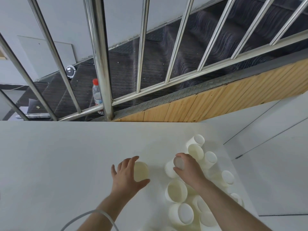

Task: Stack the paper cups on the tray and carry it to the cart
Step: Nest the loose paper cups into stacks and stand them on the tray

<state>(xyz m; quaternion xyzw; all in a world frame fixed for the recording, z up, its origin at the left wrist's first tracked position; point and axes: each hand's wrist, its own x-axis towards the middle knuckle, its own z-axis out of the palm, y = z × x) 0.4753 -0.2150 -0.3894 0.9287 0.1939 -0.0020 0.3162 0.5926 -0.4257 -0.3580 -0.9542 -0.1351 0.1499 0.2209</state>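
Note:
Several white paper cups [176, 190] lie scattered and tipped over on the right part of a white table [58, 164]. My left hand [126, 175] curls round an upright cup [141, 171] whose open mouth faces up. My right hand [186, 170] grips another cup [171, 169] near its bottom, bottom end [179, 163] toward me, held on its side among the pile. No tray shows in this view.
A steel railing [100, 64] and dark stairs [150, 60] stand just beyond the table's far edge, with a red-capped water bottle [96, 92] behind the bars. A white cable [93, 215] loops over my left forearm. White cabinet panels [275, 147] lie to the right.

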